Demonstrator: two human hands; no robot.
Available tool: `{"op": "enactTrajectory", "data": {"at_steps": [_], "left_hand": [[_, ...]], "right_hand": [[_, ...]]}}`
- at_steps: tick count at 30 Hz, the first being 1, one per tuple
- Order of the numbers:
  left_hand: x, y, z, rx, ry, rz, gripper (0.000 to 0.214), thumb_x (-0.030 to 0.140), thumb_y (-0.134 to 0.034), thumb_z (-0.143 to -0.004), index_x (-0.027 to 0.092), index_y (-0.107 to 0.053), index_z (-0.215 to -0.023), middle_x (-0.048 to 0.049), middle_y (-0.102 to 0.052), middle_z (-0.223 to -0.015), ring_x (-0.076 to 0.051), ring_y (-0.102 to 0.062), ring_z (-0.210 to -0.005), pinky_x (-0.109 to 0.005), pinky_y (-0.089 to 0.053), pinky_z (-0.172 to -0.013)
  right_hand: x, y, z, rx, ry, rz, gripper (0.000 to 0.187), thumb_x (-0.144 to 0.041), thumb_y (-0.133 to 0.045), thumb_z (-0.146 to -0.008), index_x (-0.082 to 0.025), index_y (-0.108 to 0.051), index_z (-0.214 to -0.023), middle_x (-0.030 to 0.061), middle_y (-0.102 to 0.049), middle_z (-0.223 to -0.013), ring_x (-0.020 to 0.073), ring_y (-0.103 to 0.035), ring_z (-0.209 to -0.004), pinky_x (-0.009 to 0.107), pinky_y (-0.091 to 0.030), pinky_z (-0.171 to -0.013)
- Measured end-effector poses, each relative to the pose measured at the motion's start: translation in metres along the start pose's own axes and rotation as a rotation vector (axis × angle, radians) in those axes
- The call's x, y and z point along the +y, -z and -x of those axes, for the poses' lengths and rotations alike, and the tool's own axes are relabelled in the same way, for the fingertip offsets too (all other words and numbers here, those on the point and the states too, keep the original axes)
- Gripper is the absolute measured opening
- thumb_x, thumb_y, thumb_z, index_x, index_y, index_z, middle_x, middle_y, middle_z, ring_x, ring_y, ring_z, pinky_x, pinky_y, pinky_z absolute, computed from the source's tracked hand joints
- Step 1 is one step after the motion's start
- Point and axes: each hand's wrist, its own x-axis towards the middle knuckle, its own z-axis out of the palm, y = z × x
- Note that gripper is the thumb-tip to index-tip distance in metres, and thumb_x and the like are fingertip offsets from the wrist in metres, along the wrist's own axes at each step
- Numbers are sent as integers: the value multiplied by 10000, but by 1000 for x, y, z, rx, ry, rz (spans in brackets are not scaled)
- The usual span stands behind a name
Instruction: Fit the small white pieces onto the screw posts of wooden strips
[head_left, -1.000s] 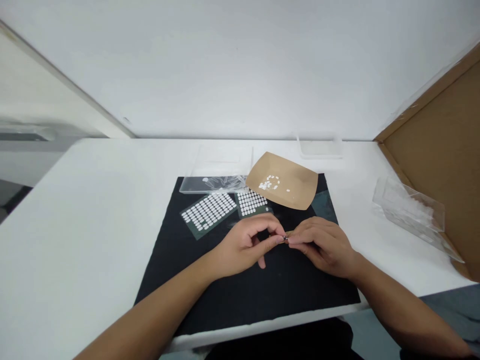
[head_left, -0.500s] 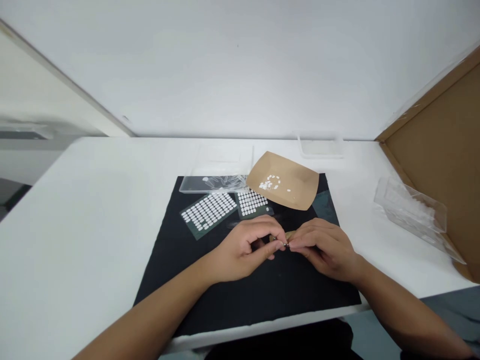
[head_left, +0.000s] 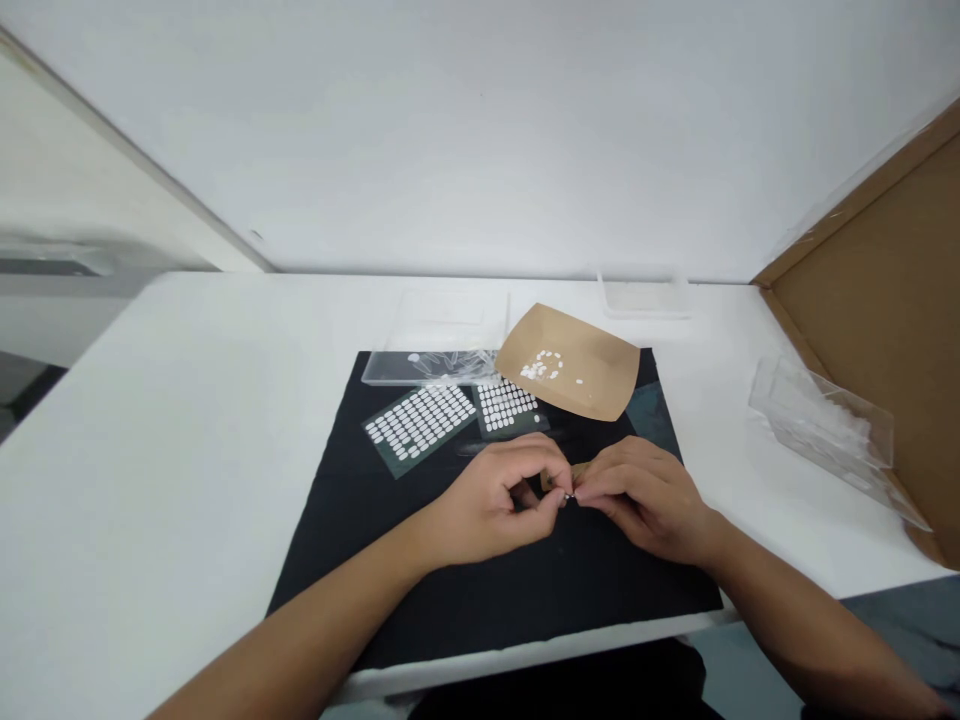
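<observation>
My left hand point(head_left: 510, 495) and my right hand point(head_left: 649, 495) meet fingertip to fingertip above the black mat point(head_left: 465, 610). Both pinch a tiny dark, shiny piece point(head_left: 570, 495), too small to name. Behind the fingertips a bit of brown card point(head_left: 551, 480) shows, mostly hidden by the hands. Beyond my left hand lie two sheets of white oval stickers, a larger sheet point(head_left: 420, 425) and a smaller sheet point(head_left: 510, 405). A brown paper sheet point(head_left: 600, 350) with small white ovals loose on it lies behind the hands and overlaps the smaller sheet.
A clear plastic tray point(head_left: 397, 368) with thin clear pieces stands at the mat's back edge. Another clear tray point(head_left: 645, 300) is against the wall. On the right, clear plastic boxes point(head_left: 825, 420) lean by a cardboard panel point(head_left: 877, 270). The white table point(head_left: 150, 480) extends left.
The fingers of my left hand have shifted slightly around the tiny piece, and its thumb is more bent. My right hand stays nearly in place.
</observation>
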Motion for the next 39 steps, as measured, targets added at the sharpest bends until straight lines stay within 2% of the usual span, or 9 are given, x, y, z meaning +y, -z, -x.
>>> {"op": "enactTrajectory", "data": {"at_steps": [3, 8, 15, 20, 24, 28, 33, 39], "left_hand": [[-3, -2, 1, 4, 56, 81, 74, 141, -650, -923, 130, -720, -900, -74, -661, -930, -119, -665, -742, -140, -571, -522], [-8, -3, 4, 10, 145, 187, 162, 248, -653, -990, 120, -744, -1030, -90, -649, -1023, -125, -698, -719, -191, -645, -497], [-10, 0, 4, -46, 147, 244, 203, 285, -697, -987, 124, -765, -1091, -106, -659, -1068, -146, -717, -774, -207, -674, -517], [-12, -2, 4, 0, 147, 234, 189, 297, -783, -935, 115, -763, -983, -100, -654, -1034, -140, -707, -749, -187, -648, -492], [-10, 0, 2, -27, 115, 219, 188, 311, -754, -968, 124, -771, -974, -94, -655, -989, -149, -692, -778, -209, -662, -543], [-6, 4, 0, -56, 15, 108, 185, 295, -683, -1022, 137, -767, -974, -110, -689, -942, -182, -670, -859, -182, -605, -536], [-2, 4, -1, -27, -104, 1, 139, 213, -668, -1023, 144, -759, -945, -109, -735, -872, -187, -640, -873, -202, -554, -599], [3, 1, 2, -18, -87, 29, 104, 150, -663, -990, 149, -745, -926, -89, -710, -835, -182, -620, -863, -205, -551, -615]], "right_hand": [[1, 0, 1, 1, -49, -9, 118, -155, -664, -1062, -225, -686, -1154, 24, -824, -1019, 158, -760, -924, 308, -573, -836], [2, 1, 2, -9, -140, -60, 129, -150, -666, -1052, -235, -697, -1144, 3, -818, -994, 148, -756, -911, 286, -586, -834], [4, 3, 3, -21, -183, -90, 108, -168, -671, -1051, -233, -712, -1127, 10, -809, -985, 148, -760, -904, 276, -596, -819], [6, -1, 5, -15, -140, -52, 113, -162, -678, -1048, -233, -703, -1133, 11, -819, -1012, 152, -761, -908, 284, -586, -824], [6, -2, 5, 4, -80, -21, 120, -154, -679, -1051, -223, -698, -1147, 15, -821, -1008, 154, -757, -912, 293, -577, -830], [5, -1, 3, 19, -43, -2, 147, -130, -675, -1049, -217, -691, -1167, 21, -821, -1010, 155, -754, -911, 301, -577, -831], [2, 0, 3, 12, -30, 14, 151, -131, -658, -1056, -224, -683, -1172, 27, -823, -1005, 167, -758, -918, 324, -582, -829], [1, -2, 4, 50, 49, 39, 145, -103, -652, -1043, -194, -678, -1153, 56, -821, -1032, 182, -772, -960, 345, -586, -850]]}}
